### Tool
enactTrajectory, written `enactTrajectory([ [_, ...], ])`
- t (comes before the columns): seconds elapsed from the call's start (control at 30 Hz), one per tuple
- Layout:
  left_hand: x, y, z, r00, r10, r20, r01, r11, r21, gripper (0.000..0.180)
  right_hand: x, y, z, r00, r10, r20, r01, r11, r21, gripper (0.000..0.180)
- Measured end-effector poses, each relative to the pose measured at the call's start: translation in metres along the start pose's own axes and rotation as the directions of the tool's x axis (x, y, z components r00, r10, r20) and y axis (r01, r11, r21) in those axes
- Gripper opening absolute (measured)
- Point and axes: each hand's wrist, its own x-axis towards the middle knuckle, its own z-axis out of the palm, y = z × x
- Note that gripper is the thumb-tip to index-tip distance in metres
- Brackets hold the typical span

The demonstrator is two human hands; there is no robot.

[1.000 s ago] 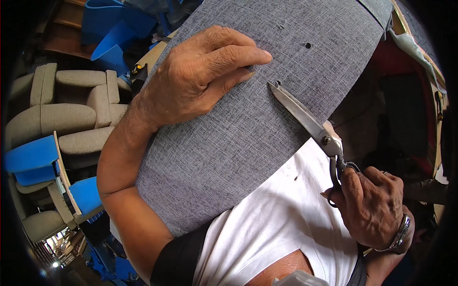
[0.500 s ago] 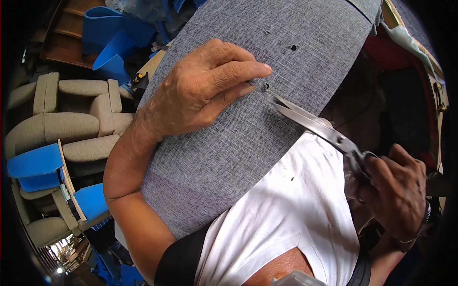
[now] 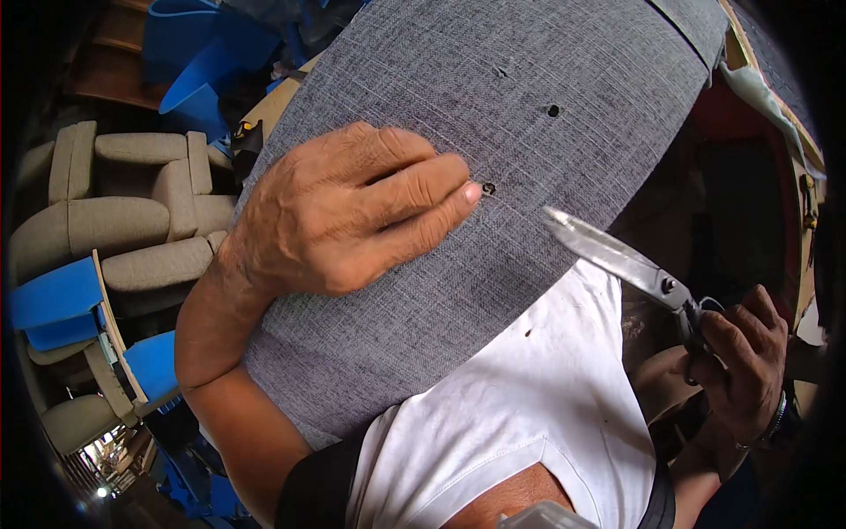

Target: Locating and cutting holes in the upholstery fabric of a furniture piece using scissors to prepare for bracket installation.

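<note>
A large grey fabric-covered panel [image 3: 423,97] lies tilted in front of me, with small dark holes in its cloth. My left hand [image 3: 344,207] is over it, fingers curled and pressed together, fingertips right at the nearest hole [image 3: 489,189]. Whatever they may pinch is hidden or too small to name. To the right, my right hand [image 3: 740,370] grips a pair of metal scissors [image 3: 617,256] by the handles. The blades look closed and point up-left, their tip above the fabric and apart from the hole. Another round hole [image 3: 553,111] lies farther up the panel, beside a small slit [image 3: 501,72].
Beige upholstered seats [image 3: 119,229] are stacked at the left, with blue foam pieces [image 3: 57,295] by them. More curled blue foam [image 3: 198,106] lies at the far left. A wooden-edged frame [image 3: 797,141] with a red side stands at the right.
My left hand has come down and closed its fingertips at the hole's edge. The scissors have drawn back right and down, and their blades have closed.
</note>
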Motion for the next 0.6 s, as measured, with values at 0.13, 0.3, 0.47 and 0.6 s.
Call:
enactTrajectory([
  [0.13,-0.002,0.001,0.005,1.000,0.000,-0.030,0.000,1.000,-0.022,0.033,0.015,0.010,0.006,0.998,-0.067,-0.004,0.067,0.997,-0.031,0.056],
  [0.3,-0.003,0.000,0.011,0.995,-0.002,-0.096,-0.004,0.998,-0.061,0.032,0.024,0.021,0.008,0.993,-0.118,-0.004,0.117,0.988,-0.103,0.061],
  [0.47,-0.005,0.004,0.005,0.996,-0.080,-0.026,0.077,0.992,-0.104,0.034,0.028,0.022,0.009,0.995,-0.094,0.014,0.095,0.989,-0.116,0.068],
  [0.6,-0.002,0.003,0.001,0.987,-0.163,-0.004,0.157,0.959,-0.237,0.037,0.027,0.022,0.011,0.985,-0.156,-0.070,0.142,0.976,-0.167,0.058],
])
